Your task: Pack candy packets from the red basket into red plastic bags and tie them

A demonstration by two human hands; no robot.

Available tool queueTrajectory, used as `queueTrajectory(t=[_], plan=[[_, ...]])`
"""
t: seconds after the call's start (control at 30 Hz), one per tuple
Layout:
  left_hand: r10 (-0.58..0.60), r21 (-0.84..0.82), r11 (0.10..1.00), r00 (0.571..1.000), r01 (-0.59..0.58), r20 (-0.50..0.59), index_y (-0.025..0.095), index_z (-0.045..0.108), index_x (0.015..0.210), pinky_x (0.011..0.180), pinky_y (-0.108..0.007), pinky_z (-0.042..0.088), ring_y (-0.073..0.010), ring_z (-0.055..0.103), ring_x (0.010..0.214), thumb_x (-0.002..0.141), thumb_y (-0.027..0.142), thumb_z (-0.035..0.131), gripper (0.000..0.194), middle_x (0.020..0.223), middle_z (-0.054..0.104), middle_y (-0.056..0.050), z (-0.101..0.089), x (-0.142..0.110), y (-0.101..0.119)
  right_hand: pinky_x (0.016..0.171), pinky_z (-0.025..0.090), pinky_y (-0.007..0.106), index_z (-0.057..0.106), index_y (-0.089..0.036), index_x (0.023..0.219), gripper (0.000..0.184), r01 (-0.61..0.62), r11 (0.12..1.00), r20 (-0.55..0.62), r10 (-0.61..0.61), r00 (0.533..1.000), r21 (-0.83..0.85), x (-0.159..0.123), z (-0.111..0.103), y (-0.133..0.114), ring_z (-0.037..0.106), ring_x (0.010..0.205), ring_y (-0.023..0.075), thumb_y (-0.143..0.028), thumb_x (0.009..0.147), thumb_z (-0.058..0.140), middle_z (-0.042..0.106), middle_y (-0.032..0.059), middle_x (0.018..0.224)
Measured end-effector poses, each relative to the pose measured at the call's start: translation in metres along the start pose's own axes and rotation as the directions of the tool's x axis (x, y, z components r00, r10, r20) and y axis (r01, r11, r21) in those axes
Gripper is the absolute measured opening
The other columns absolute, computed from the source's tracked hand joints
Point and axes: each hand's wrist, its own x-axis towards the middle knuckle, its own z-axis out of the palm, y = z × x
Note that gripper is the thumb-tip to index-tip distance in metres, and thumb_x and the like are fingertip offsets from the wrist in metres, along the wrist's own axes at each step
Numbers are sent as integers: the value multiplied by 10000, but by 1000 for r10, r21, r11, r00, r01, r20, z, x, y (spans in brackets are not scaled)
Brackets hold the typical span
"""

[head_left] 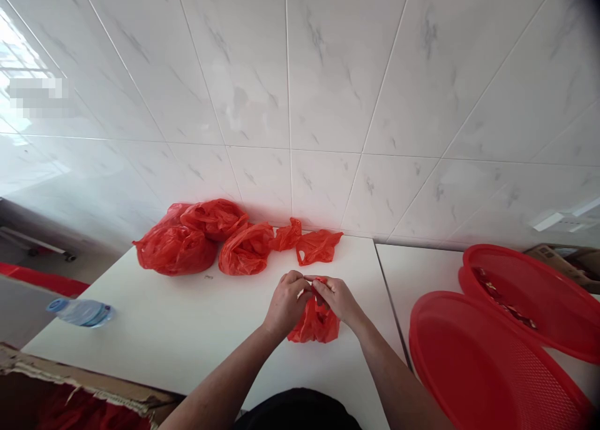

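A red plastic bag (pixel 315 325) rests on the white table (pixel 210 330) in front of me, its top gathered up between my two hands. My left hand (pixel 288 299) pinches the gathered top from the left, fingers curled. From the right, my right hand (pixel 338 297) closes thumb and fingers on the same red plastic. The fingertips of both hands nearly meet over the bag. What the bag holds is hidden. Just beyond my hands, a crumpled red bag (pixel 319 245) lies flat near the wall.
Several filled red bags (pixel 175 249) stand along the wall at the back left. A plastic water bottle (pixel 82 312) lies at the left. Two red baskets (pixel 469 355) are at the right, the farther holding small wrapped items (pixel 504 302). An open cardboard box (pixel 94 380) sits lower left.
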Motion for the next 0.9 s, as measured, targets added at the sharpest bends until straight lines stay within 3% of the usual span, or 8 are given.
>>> queueTrajectory(t=[0.07, 0.13, 0.27, 0.33, 0.5, 0.63, 0.73, 0.9], plan=[[-172, -158, 972, 985, 173, 25, 206, 600, 760, 887, -351, 448, -200, 561, 1035, 829, 159, 528, 110, 1119, 599, -54, 6, -1, -8, 624, 399, 269, 690, -189, 1049, 424, -40, 998, 41, 38, 998, 51, -2, -5, 3, 477, 617, 114, -527, 860, 519, 553, -21, 676], [-292, -310, 894, 946, 323, 142, 205, 563, 780, 855, -334, 456, -193, 577, 1013, 843, 218, 514, 81, 1123, 614, -52, 11, -2, -17, 712, 422, 293, 710, -202, 1056, 433, -37, 997, 113, 29, 993, 73, -6, -8, 6, 506, 689, 126, -527, 874, 488, 584, -3, 761], [-389, -373, 798, 876, 474, 285, 201, 499, 764, 641, -258, 421, -138, 531, 702, 839, 274, 492, 105, 745, 571, 17, 18, 4, -26, 837, 426, 323, 733, -219, 939, 356, -25, 1000, 108, 24, 994, 12, -8, -7, 12, 562, 865, 166, -420, 897, 442, 625, 22, 897], [-394, -352, 817, 888, 456, 236, 199, 479, 745, 598, -239, 374, -116, 461, 631, 820, 238, 479, 84, 674, 498, 43, 18, 13, -23, 791, 448, 310, 695, -228, 990, 250, -22, 999, 10, 23, 1000, -27, -2, -6, 13, 569, 833, 161, -329, 834, 528, 626, 11, 883], [-266, -349, 893, 959, 283, 98, 201, 475, 735, 610, -239, 366, -115, 451, 638, 811, 213, 475, 77, 680, 498, 42, 7, 41, -3, 702, 451, 293, 646, -271, 1066, 277, 49, 972, -260, -109, 960, -229, 19, -14, 5, 569, 733, 152, -318, 804, 566, 632, -7, 824], [-190, -276, 942, 981, 190, 27, 207, 507, 751, 650, -249, 383, -131, 491, 689, 828, 234, 481, 86, 721, 555, 32, 4, 52, 2, 691, 437, 310, 710, -273, 915, 223, 6, 933, -281, -115, 953, -360, 34, -23, 4, 602, 744, 181, -392, 832, 541, 688, 16, 824], [-170, -193, 967, 985, 169, 12, 208, 537, 752, 673, -258, 394, -142, 521, 714, 814, 209, 501, 72, 745, 593, 24, 9, 57, -9, 682, 454, 313, 719, -268, 926, 256, -61, 969, -272, -7, 962, -239, 44, -23, 12, 612, 715, 178, -325, 832, 488, 706, 10, 814], [-196, -86, 977, 981, 196, 13, 206, 598, 748, 731, -280, 419, -166, 572, 770, 790, 177, 546, 73, 786, 645, -1, 22, 59, -39, 842, 493, 303, 698, -224, 1046, 328, -89, 995, -252, 98, 963, 48, 59, -24, 33, 642, 966, 183, -279, 774, 522, 707, 36, 1086]])
